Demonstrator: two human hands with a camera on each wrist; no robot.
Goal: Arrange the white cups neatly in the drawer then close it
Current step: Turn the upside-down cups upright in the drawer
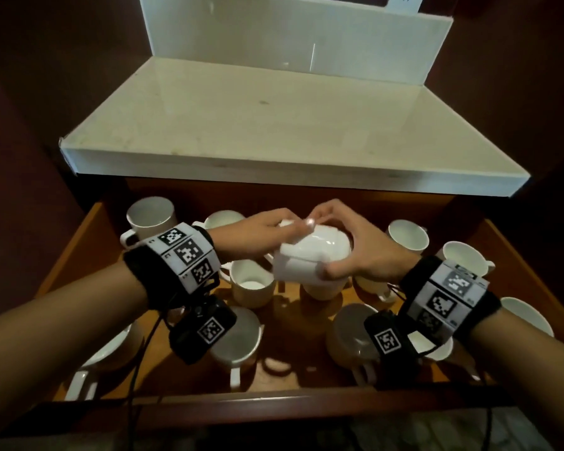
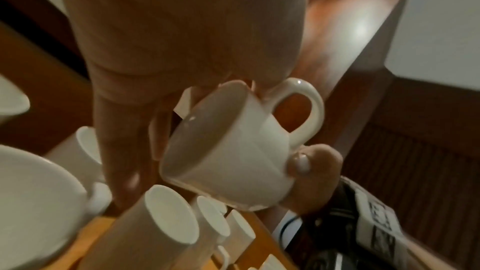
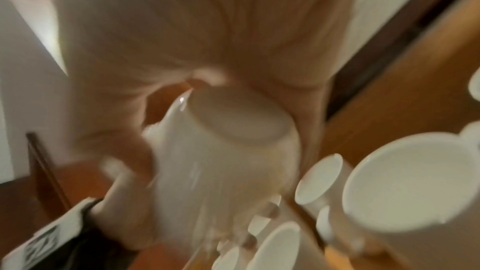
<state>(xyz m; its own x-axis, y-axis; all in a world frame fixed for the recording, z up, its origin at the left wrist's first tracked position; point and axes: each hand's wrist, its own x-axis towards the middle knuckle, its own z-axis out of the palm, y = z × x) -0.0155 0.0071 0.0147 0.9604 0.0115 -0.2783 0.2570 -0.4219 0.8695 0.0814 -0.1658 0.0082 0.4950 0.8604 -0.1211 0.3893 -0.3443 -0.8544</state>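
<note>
Over the middle of the open wooden drawer, both hands hold one white cup tipped on its side. My left hand comes from the left and holds it at the rim by the handle, fingers along the cup's mouth. From the right, my right hand grips the body, its thumb on the side wall and its fingers over the base. Several other white cups stand in the drawer, among them one at the back left, one at the back right and one below the held cup.
A pale stone countertop overhangs the back of the drawer. Dark wooden panels close in both sides. Cups near the front lie under my wrists, their handles pointing different ways. The right wrist view is blurred.
</note>
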